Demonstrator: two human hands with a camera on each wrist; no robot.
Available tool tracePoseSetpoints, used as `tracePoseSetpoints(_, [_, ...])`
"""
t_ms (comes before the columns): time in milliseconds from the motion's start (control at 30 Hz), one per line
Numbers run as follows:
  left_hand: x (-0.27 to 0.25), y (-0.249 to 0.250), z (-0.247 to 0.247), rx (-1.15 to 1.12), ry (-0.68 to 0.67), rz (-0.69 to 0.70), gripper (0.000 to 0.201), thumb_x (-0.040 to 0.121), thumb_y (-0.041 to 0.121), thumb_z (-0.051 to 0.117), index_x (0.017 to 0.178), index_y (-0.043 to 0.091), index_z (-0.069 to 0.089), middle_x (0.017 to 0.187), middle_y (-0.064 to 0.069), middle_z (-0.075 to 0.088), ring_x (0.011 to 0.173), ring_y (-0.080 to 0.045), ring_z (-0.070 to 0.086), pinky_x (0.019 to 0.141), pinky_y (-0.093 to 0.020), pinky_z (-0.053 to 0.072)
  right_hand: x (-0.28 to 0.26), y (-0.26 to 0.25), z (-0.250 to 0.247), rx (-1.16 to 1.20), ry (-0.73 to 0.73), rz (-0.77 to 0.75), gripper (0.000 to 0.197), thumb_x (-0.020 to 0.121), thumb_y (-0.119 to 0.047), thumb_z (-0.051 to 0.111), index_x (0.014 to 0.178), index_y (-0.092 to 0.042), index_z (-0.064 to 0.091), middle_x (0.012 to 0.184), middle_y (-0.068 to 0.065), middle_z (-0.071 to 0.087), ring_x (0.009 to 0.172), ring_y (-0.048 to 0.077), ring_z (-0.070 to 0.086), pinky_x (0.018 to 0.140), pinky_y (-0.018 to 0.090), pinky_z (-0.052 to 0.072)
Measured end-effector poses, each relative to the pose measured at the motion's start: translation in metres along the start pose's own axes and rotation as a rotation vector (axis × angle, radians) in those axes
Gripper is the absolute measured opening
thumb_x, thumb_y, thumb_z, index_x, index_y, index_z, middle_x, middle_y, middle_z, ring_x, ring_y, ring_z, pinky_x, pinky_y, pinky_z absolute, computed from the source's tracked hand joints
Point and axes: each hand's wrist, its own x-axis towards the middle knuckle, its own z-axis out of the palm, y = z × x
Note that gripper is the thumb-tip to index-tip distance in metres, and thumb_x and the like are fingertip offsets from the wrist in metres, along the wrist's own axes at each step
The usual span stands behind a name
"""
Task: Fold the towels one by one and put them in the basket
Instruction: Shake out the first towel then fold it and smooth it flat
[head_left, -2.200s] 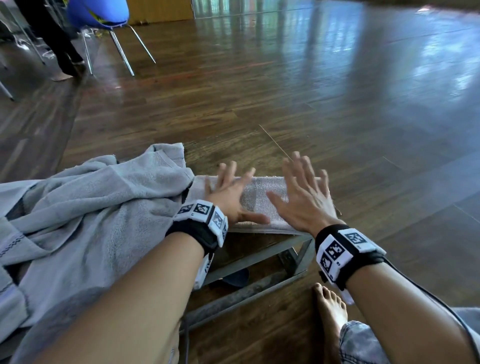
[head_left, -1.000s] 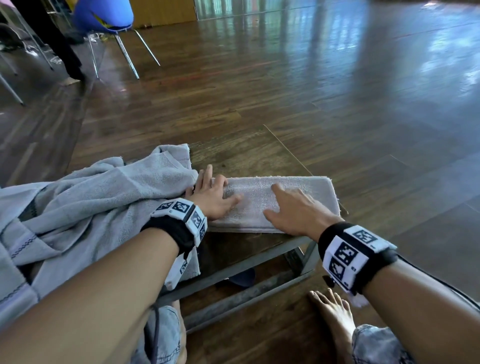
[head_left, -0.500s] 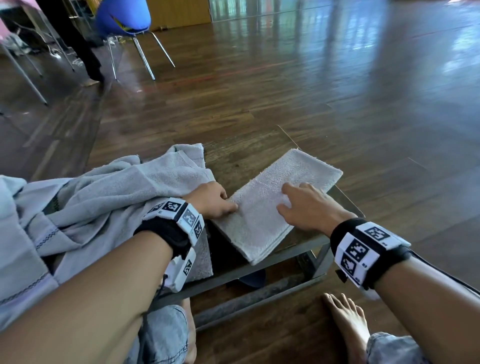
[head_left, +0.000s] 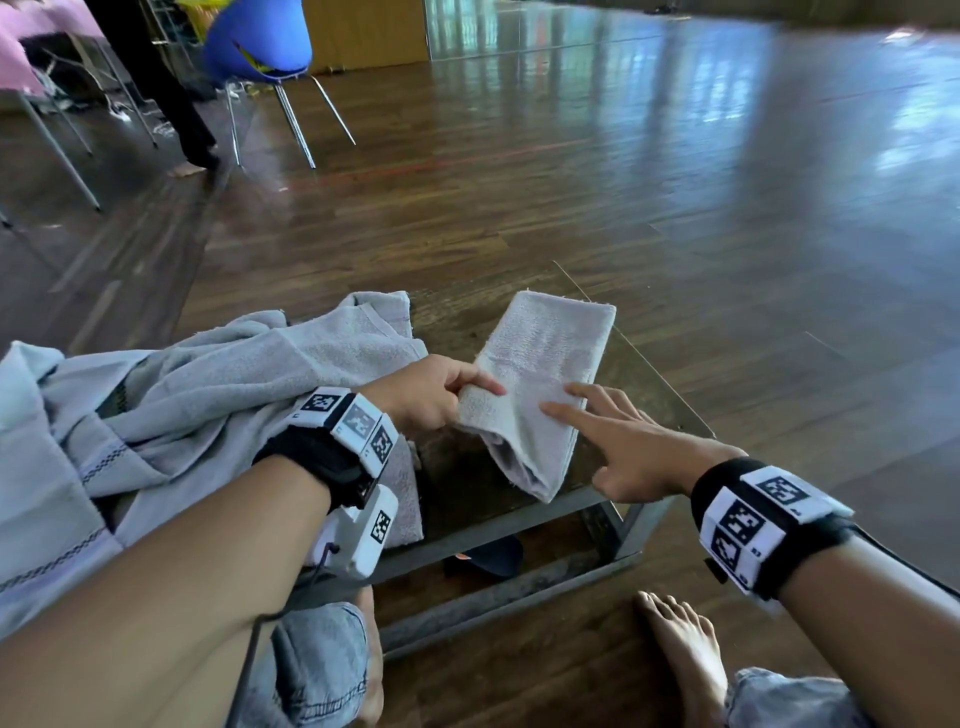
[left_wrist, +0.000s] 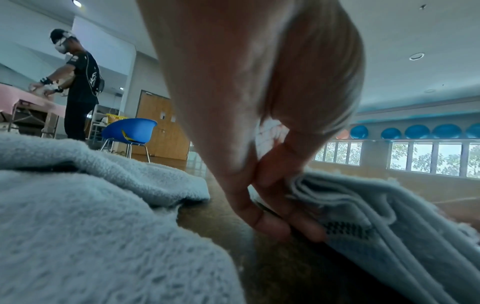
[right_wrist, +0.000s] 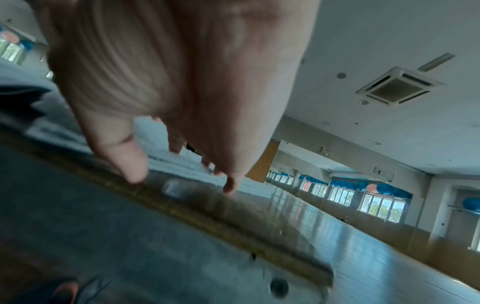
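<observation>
Folding is nearly done: my left hand (head_left: 431, 395) is pinching the pale grey folded terry towel (head_left: 540, 379) at nine o'clock, my right hand (head_left: 631, 452) lying flat with fingers spread at four o'clock; next, I judge, one last fold, then the basket.

Left hand (head_left: 426, 392) out front, fingers curled, thumb and forefinger pinching the near left edge of the folded towel (head_left: 540, 384); left wrist view shows fingertips (left_wrist: 272, 224) clamped on its layered edge. Right hand (head_left: 631, 449) loose, fingers spread, index finger straight and pointing at the towel, fingertip touching its top. Both forearms reach forward, tagged black bands on both wrists. Bare right foot (head_left: 685, 654) on the floor.
</observation>
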Motion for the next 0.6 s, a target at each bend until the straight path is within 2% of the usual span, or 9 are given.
tracePoseSetpoints(33, [-0.001, -0.001, -0.001, 0.038, -0.014, 0.026, 0.071, 0.076, -0.028, 0.045, 0.128, 0.015, 0.065, 0.133, -0.005, 0.059, 0.122, -0.018, 0.058, 0.098, -0.026, 0.049, -0.002, 0.001, 0.004, 0.009, 0.021, -0.026, 0.103, 0.079, -0.019, 0.064, 0.16, -0.042, 0.004, 0.163, -0.016, -0.008, 0.152, 0.013, -0.011, 0.125, 0.044, 0.013])
tracePoseSetpoints(100, [-0.003, -0.004, -0.002, 0.083, -0.01, 0.071, 0.072, 0.074, -0.026, 0.053, 0.129, 0.018, 0.064, 0.132, -0.004, 0.061, 0.123, -0.015, 0.057, 0.106, -0.03, 0.046, -0.004, 0.003, 0.011, 0.023, 0.091, -0.093, 0.104, 0.079, -0.042, 0.072, 0.159, -0.042, 0.006, 0.163, -0.015, -0.002, 0.151, 0.012, -0.007, 0.123, 0.042, 0.014])
tracePoseSetpoints(167, [-0.002, -0.007, -0.002, 0.075, 0.032, 0.115, 0.065, 0.073, -0.021, 0.06, 0.125, 0.017, 0.066, 0.12, -0.002, 0.066, 0.112, -0.012, 0.063, 0.102, -0.028, 0.049, -0.005, 0.003, 0.018, 0.022, 0.188, -0.172, 0.102, 0.076, -0.055, 0.074, 0.158, -0.043, 0.014, 0.161, -0.013, 0.009, 0.151, 0.013, 0.001, 0.122, 0.038, 0.018])
tracePoseSetpoints(233, [0.0, -0.009, -0.002, 0.051, 0.1, 0.18, 0.045, 0.078, -0.01, 0.07, 0.114, 0.018, 0.071, 0.099, 0.001, 0.071, 0.09, -0.006, 0.066, 0.087, -0.024, 0.052, -0.005, 0.001, 0.025, -0.002, 0.287, -0.249, 0.095, 0.075, -0.06, 0.074, 0.155, -0.038, 0.027, 0.154, -0.013, 0.024, 0.147, 0.009, 0.014, 0.121, 0.033, 0.023])
tracePoseSetpoints(333, [0.003, -0.008, -0.002, 0.073, 0.2, 0.25, 0.016, 0.084, 0.013, 0.077, 0.094, 0.026, 0.076, 0.086, -0.001, 0.07, 0.074, -0.006, 0.064, 0.078, -0.031, 0.055, -0.002, -0.003, 0.029, 0.003, 0.398, -0.309, 0.079, 0.074, -0.062, 0.076, 0.14, -0.028, 0.049, 0.139, -0.016, 0.041, 0.132, 0.007, 0.035, 0.115, 0.031, 0.034])
tracePoseSetpoints(400, [0.002, -0.006, -0.002, 0.107, 0.241, 0.266, 0.008, 0.084, 0.033, 0.077, 0.081, 0.039, 0.074, 0.092, 0.005, 0.065, 0.079, -0.01, 0.067, 0.082, -0.032, 0.055, -0.001, -0.004, 0.03, 0.015, 0.441, -0.327, 0.069, 0.075, -0.063, 0.075, 0.129, -0.025, 0.058, 0.133, -0.015, 0.047, 0.126, 0.008, 0.041, 0.111, 0.03, 0.038])
tracePoseSetpoints(467, [0.001, -0.002, -0.003, 0.098, 0.252, 0.23, 0.01, 0.077, 0.056, 0.067, 0.074, 0.048, 0.071, 0.104, 0.006, 0.062, 0.091, -0.014, 0.068, 0.089, -0.033, 0.055, -0.001, -0.004, 0.029, 0.038, 0.45, -0.323, 0.068, 0.076, -0.067, 0.072, 0.127, -0.024, 0.061, 0.13, -0.015, 0.05, 0.122, 0.007, 0.045, 0.109, 0.029, 0.038])
tracePoseSetpoints(533, [0.003, -0.003, -0.004, 0.088, 0.257, 0.201, 0.014, 0.075, 0.06, 0.063, 0.078, 0.048, 0.069, 0.111, 0.004, 0.062, 0.098, -0.016, 0.067, 0.095, -0.038, 0.053, -0.001, -0.004, 0.029, 0.05, 0.457, -0.317, 0.069, 0.076, -0.07, 0.069, 0.129, -0.027, 0.062, 0.127, -0.017, 0.051, 0.12, 0.008, 0.047, 0.109, 0.028, 0.038])
tracePoseSetpoints(600, [0.006, -0.006, -0.005, 0.093, 0.275, 0.189, 0.014, 0.084, 0.051, 0.066, 0.085, 0.039, 0.072, 0.111, 0.004, 0.064, 0.1, -0.015, 0.067, 0.097, -0.04, 0.052, 0.0, -0.004, 0.028, 0.049, 0.462, -0.315, 0.069, 0.075, -0.072, 0.068, 0.127, -0.028, 0.062, 0.126, -0.017, 0.052, 0.119, 0.009, 0.049, 0.108, 0.028, 0.038])
